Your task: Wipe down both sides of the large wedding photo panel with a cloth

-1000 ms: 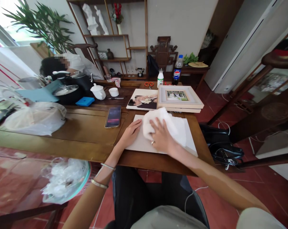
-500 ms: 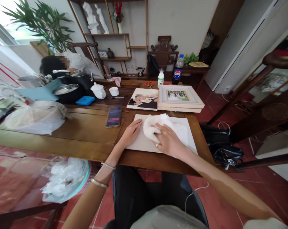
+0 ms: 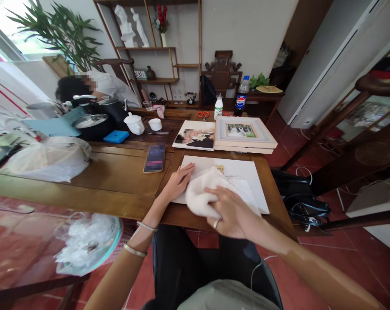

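Right hand presses a white cloth on a white board at the near edge of the tabletop.

The right hand (image 3: 232,213), a ring on 1 finger, is clenched around the bunched white cloth (image 3: 203,193), which lies on the near part of the white board (image 3: 246,172). The left hand (image 3: 178,183) lies flat and released, fingers spread, on the board's left edge. The board sits at the tabletop's (image 3: 117,172) near right corner. Just beyond it lie a photo print (image 3: 195,135) and, to its right, a framed picture (image 3: 243,131) stacked on another frame. A phone (image 3: 154,158) lies left of the board, apart from it. Toward the far edge stand a white teapot (image 3: 133,123), a white bottle (image 3: 218,106) and a cola bottle (image 3: 241,97). A plastic bag (image 3: 48,159) rests at the left side.
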### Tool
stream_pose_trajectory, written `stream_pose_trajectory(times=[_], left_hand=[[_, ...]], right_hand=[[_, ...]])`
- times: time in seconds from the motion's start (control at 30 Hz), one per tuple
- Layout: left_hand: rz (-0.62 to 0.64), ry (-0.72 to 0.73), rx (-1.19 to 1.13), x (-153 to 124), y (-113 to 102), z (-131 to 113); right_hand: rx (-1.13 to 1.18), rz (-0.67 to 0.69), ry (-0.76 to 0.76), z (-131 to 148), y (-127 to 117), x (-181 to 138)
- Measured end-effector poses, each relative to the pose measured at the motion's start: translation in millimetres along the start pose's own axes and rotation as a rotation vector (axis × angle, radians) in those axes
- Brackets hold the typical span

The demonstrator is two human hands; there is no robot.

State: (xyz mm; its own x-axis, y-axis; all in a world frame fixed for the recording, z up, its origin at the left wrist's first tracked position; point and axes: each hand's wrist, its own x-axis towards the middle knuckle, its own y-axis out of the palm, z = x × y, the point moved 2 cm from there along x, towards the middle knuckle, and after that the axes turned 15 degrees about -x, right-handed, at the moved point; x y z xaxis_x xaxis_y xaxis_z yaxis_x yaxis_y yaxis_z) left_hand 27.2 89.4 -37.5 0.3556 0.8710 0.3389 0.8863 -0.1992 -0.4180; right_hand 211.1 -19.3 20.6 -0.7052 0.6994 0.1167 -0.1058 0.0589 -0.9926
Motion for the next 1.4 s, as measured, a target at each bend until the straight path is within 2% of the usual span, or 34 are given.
stream_pose_trajectory(times=[0.13,0.27,0.37,0.5,0.63,0.77,0.9,1.03,1.1,1.2,1.33,1.4], left_hand=[[0.041,0.007,0.045,-1.0,1.1,2.2],[0.047,0.011,0.067,0.1,1.6,5.7],[0.052,0.017,0.082,1.0,1.8,5.9],[0.046,0.046,0.097,1.4,1.2,2.4],[0.045,0.069,0.092,1.6,1.1,0.0],[0.041,0.036,0.088,1.8,1.6,3.1],[0.033,0.031,0.067,1.4,2.1,4.9],[0.045,0.039,0.082,0.7,2.4,5.7],[0.051,0.036,0.098,0.4,2.4,6.9],[0.044,0.02,0.121,0.2,2.1,9.0],[0.049,0.012,0.142,0.2,2.0,10.2],[0.052,0.011,0.148,0.1,2.1,9.9]], right_hand=[[0.037,-0.012,0.247,-56.1,-3.7,12.0],[0.144,-0.008,0.37,-94.1,-3.3,48.7],[0.144,0.048,0.425,-99.8,-2.8,86.9],[0.162,0.056,0.346,-86.0,-1.5,132.1],[0.162,0.064,0.293,-77.3,0.5,141.7],[0.173,0.06,0.321,-95.9,-2.6,110.9],[0.214,0.018,0.439,-131.2,-4.9,57.7],[0.108,-0.04,0.495,-150.2,1.7,5.6],[0.011,-0.079,0.455,-144.0,5.2,-15.7],[-0.091,-0.077,0.333,-113.8,5.0,-44.1],[-0.023,0.065,0.166,-63.3,-7.8,-77.3],[0.02,0.118,0.122,-50.2,-15.8,-87.1]])
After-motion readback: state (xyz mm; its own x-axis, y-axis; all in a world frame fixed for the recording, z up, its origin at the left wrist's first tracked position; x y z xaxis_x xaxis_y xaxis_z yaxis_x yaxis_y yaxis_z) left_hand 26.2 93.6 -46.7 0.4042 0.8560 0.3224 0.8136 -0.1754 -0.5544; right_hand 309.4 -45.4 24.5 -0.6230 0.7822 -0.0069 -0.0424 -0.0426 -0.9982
